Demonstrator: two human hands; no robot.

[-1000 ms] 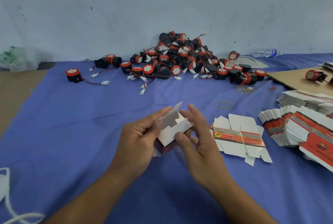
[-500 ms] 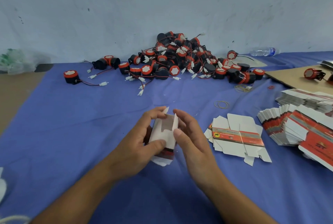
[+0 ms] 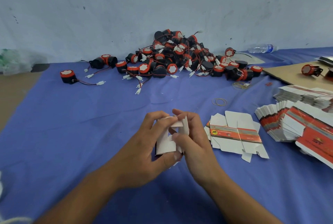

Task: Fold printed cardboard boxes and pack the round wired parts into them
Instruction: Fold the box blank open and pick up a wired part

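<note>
**Q:** Packing status?

**Me:** Early. No finished box in view. I'm on one cardboard box, half erected. I'm holding it just above the desk in front of me, white inside showing, end flaps not tucked.

**Q:** Hands?

**Me:** Both on it. My left hand wraps the body, fingers over the far edge and thumb at the near corner. My right hand pinches a flap on the right side. Neither is free.

**Q:** Parts?

**Me:** None in the box. The pile of round wired parts sits at the far side of the desk against the wall: black bodies, red rims, leads tangled. One stray part is left of the pile. Another is on the brown cardboard sheet, far right.

**Q:** Blanks?

**Me:** Plenty. One flat blank lies just right of my right hand, printed band up. A fanned stack of blanks sits further right and runs out of frame. Loose rubber bands lie between the pile and the blanks.

**Q:** Remaining work?

**Me:** My read: tuck this end shut, drop in one part with its lead, close the other end. Then repeat for the whole pile. Nearly everything is left. I can't tell if packed boxes sit out of view.
</note>
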